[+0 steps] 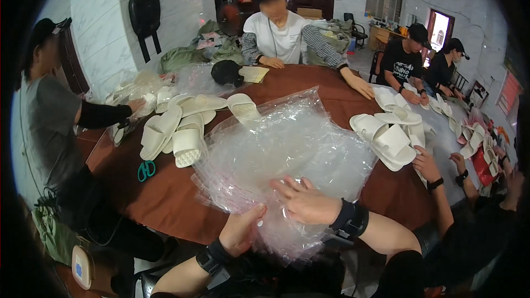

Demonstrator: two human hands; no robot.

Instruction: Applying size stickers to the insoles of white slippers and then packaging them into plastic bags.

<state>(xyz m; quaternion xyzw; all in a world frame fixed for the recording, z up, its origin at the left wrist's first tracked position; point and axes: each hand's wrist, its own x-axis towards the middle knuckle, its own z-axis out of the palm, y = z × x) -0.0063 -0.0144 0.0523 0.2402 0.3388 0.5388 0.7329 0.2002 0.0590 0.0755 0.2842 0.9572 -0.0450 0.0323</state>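
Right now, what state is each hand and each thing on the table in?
Left hand: pinching the near edge of the clear plastic bags.
Right hand: open, fingers spread flat on the bags.
Clear plastic bags: crumpled pile, lying loose on the table.
White slippers: unbagged, heaped at left.
White slippers: unbagged, piled at right.
Green-handled scissors: lying flat, untouched.

A pile of plastic bags (281, 154) is spread on the table (160, 198), slippers (182, 127) left of it, more slippers (386, 138) right, scissors (146, 170) near the left pile.
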